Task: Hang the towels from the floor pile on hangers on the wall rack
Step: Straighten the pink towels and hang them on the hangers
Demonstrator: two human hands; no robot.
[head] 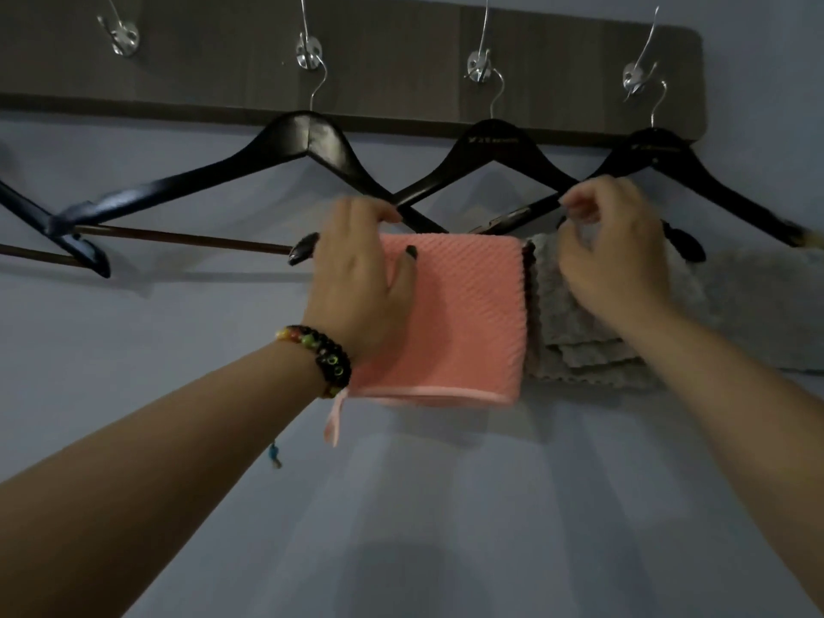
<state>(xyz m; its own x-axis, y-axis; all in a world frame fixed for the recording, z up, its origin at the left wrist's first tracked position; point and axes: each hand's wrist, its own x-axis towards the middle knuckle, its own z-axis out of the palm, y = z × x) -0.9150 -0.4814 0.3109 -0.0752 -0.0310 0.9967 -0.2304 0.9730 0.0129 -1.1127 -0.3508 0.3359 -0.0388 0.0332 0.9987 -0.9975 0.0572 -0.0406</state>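
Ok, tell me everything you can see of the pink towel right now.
The pink towel is a small cloth with a bumpy, waffle-like weave and a smooth hem along its bottom edge. It hangs folded over the bar of the middle hanger, flat and roughly square, with a thin pink loop dangling at its lower left corner. The left hand grips its upper left edge, thumb on the front. Its right edge sits beside a grey towel, which the right hand handles.
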